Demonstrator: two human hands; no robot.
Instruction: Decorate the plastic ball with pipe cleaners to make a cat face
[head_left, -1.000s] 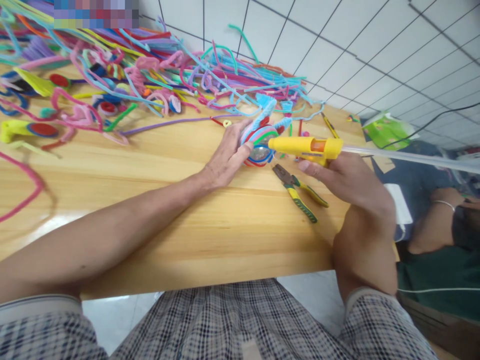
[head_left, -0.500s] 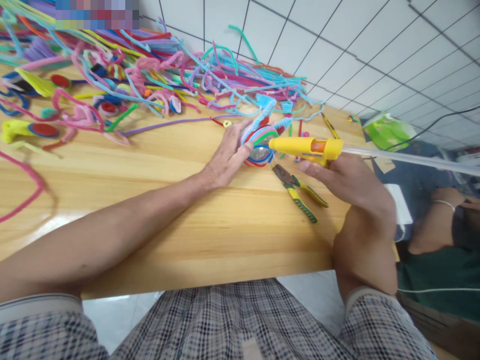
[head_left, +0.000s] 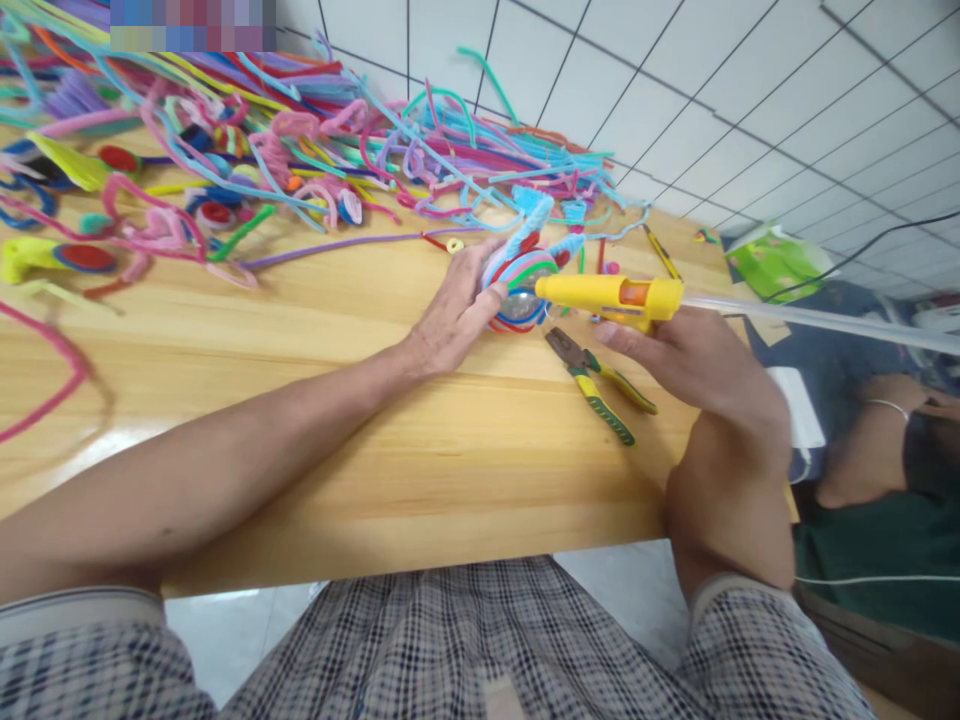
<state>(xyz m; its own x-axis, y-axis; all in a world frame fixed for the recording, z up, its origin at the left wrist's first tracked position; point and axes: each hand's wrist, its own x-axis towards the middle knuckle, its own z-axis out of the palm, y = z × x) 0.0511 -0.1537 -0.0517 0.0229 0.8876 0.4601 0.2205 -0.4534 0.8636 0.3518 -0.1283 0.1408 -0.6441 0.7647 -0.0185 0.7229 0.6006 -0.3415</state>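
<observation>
My left hand (head_left: 465, 310) is closed around a colourful pipe-cleaner figure (head_left: 529, 265), with light-blue tufts on top and a clear round part at its front. In my right hand (head_left: 697, 360) is a yellow hot glue gun (head_left: 611, 293), its nozzle pointing left at the figure. Whether the tip touches it, I cannot tell. A long clear glue stick (head_left: 810, 318) sticks out of the gun's rear. Just below the gun, pliers (head_left: 596, 380) with yellow and green handles lie on the wooden table (head_left: 360, 470).
Piled along the wall side are many coloured pipe cleaners (head_left: 420, 150) and twisted pieces. A yellow-and-black pen-shaped tool (head_left: 661, 252) lies at the far right of the table. Beyond the edge are a green bag (head_left: 776, 262), a white box (head_left: 796, 408) and another person's arm (head_left: 870, 440).
Almost nothing differs. The glue gun has shifted very slightly to the left, while my left hand and the figure stay in place.
</observation>
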